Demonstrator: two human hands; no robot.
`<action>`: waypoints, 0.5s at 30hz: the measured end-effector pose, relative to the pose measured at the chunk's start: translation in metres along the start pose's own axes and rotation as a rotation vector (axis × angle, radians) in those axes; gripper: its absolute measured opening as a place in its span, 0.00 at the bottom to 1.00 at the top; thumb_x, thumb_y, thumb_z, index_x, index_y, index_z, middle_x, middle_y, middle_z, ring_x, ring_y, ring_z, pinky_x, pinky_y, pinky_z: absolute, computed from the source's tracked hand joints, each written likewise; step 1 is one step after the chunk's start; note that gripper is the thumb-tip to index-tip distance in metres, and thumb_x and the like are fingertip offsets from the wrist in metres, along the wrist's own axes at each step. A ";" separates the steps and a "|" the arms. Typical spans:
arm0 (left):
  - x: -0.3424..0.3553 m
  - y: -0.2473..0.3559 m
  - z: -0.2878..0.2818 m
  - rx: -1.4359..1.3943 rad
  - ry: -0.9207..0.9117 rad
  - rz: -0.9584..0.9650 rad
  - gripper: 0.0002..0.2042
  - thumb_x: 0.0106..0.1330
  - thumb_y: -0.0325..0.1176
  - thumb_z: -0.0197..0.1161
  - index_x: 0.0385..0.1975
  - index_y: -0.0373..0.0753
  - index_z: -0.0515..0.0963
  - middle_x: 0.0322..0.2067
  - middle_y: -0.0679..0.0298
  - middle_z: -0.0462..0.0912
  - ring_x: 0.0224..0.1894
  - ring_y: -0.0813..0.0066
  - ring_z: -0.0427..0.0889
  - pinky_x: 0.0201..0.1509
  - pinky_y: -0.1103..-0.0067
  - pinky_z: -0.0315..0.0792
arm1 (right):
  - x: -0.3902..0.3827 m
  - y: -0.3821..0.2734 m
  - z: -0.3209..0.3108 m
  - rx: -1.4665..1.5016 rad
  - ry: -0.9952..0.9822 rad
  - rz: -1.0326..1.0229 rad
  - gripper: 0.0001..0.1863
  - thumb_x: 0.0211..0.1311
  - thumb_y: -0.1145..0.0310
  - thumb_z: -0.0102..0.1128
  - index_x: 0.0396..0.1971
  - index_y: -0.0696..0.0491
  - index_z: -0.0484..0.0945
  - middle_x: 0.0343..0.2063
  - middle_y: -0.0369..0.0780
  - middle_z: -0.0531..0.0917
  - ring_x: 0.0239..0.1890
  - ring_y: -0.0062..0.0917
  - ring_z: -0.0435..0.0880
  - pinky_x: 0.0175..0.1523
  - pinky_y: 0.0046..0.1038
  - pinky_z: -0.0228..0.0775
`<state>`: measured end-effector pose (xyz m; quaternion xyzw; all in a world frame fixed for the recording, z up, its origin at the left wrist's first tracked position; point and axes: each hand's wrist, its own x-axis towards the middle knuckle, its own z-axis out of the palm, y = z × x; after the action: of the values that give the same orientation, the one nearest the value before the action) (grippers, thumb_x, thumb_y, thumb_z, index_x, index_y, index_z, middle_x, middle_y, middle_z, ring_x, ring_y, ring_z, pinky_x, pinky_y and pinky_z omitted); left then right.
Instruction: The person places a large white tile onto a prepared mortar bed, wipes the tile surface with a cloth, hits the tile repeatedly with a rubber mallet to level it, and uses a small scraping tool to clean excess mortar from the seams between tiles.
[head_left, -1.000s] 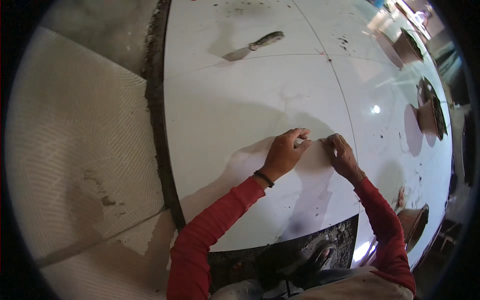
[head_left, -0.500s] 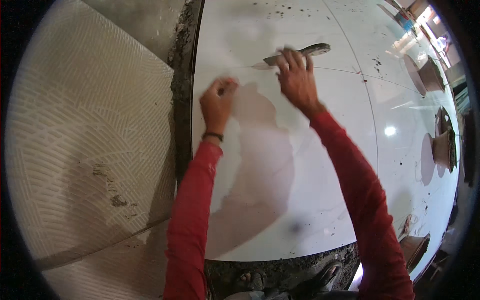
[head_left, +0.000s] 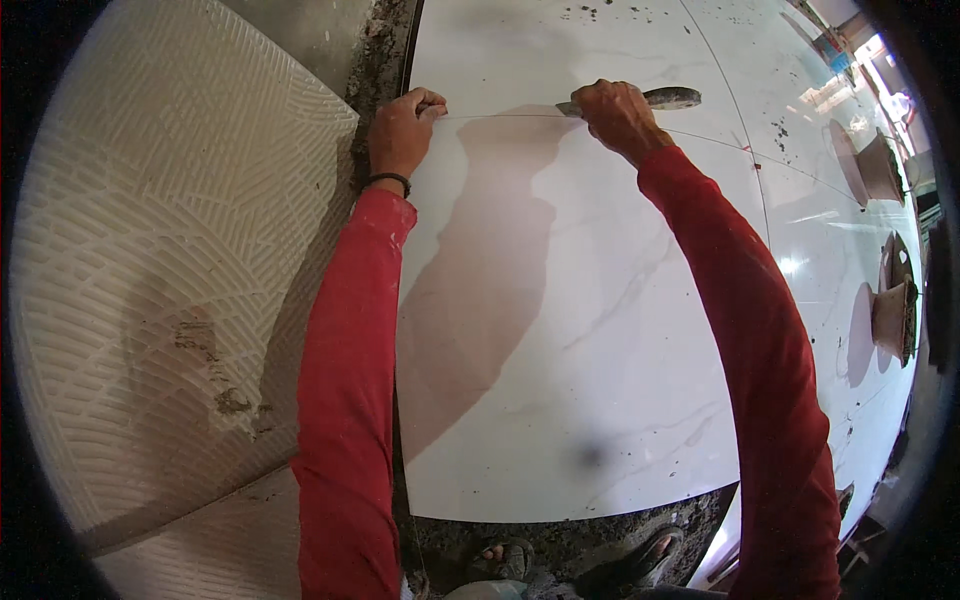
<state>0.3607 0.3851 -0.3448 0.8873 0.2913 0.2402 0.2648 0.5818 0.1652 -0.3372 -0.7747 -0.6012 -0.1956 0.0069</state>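
Along the far part of a glossy white floor tile [head_left: 620, 370], both my hands are low over the surface. My left hand [head_left: 402, 132] is closed in a pinch at the tile's left edge; what its fingertips hold is too small to make out. Farther right, my right hand [head_left: 615, 112] is closed over the middle of a hand tool with a pointed blade [head_left: 568, 109] and a thick, dark mottled handle [head_left: 675, 97]. Whether its fingers grip that tool is hidden. A thin line [head_left: 500, 116] runs between the hands; joint or cord, I cannot tell.
A large panel with ridged, combed backing [head_left: 180, 220] covers the left side. Dark rough mortar [head_left: 375, 60] shows along the tile edge. Small red pieces [head_left: 757, 166] sit at a joint crossing. Brown cup-shaped things [head_left: 890, 318] stand at the right; my sandalled feet [head_left: 505, 560] are below.
My left hand has moved left and away from me to the tile's edge. The right hand has closed over the tool, which seems to lie where it was; the view has shifted slightly.
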 end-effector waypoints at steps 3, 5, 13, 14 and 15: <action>0.004 -0.003 -0.004 0.038 -0.048 0.005 0.09 0.64 0.37 0.66 0.39 0.42 0.85 0.36 0.60 0.88 0.39 0.64 0.87 0.45 0.70 0.78 | -0.003 -0.003 -0.001 -0.003 0.091 -0.036 0.03 0.56 0.73 0.61 0.25 0.51 0.82 0.24 0.43 0.84 0.28 0.35 0.87 0.32 0.35 0.79; 0.006 -0.010 -0.004 0.031 -0.042 0.051 0.09 0.64 0.37 0.66 0.39 0.41 0.85 0.35 0.61 0.88 0.38 0.63 0.87 0.44 0.70 0.78 | -0.002 -0.008 -0.004 -0.016 0.084 -0.009 0.03 0.56 0.73 0.62 0.24 0.51 0.81 0.23 0.43 0.84 0.27 0.34 0.87 0.33 0.35 0.79; 0.005 -0.002 -0.006 0.065 -0.088 0.073 0.08 0.64 0.39 0.66 0.38 0.45 0.85 0.35 0.62 0.88 0.38 0.61 0.86 0.43 0.69 0.77 | -0.004 -0.004 -0.002 0.007 0.024 -0.006 0.03 0.57 0.72 0.61 0.25 0.50 0.81 0.23 0.42 0.83 0.28 0.35 0.86 0.36 0.37 0.77; 0.004 0.000 -0.006 0.040 -0.087 0.112 0.06 0.63 0.38 0.66 0.37 0.47 0.84 0.34 0.63 0.88 0.38 0.61 0.86 0.41 0.69 0.77 | -0.004 -0.003 -0.002 0.032 0.008 0.000 0.03 0.58 0.72 0.61 0.25 0.50 0.81 0.23 0.41 0.83 0.28 0.35 0.86 0.36 0.37 0.77; 0.004 -0.001 -0.008 0.042 -0.087 0.110 0.06 0.63 0.38 0.66 0.37 0.47 0.84 0.34 0.63 0.88 0.38 0.61 0.86 0.41 0.69 0.77 | -0.004 -0.006 -0.003 0.034 0.008 -0.001 0.03 0.58 0.72 0.61 0.25 0.50 0.81 0.23 0.41 0.83 0.28 0.35 0.86 0.36 0.37 0.77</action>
<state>0.3589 0.3906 -0.3384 0.9170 0.2352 0.2093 0.2450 0.5747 0.1624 -0.3368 -0.7733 -0.6050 -0.1884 0.0223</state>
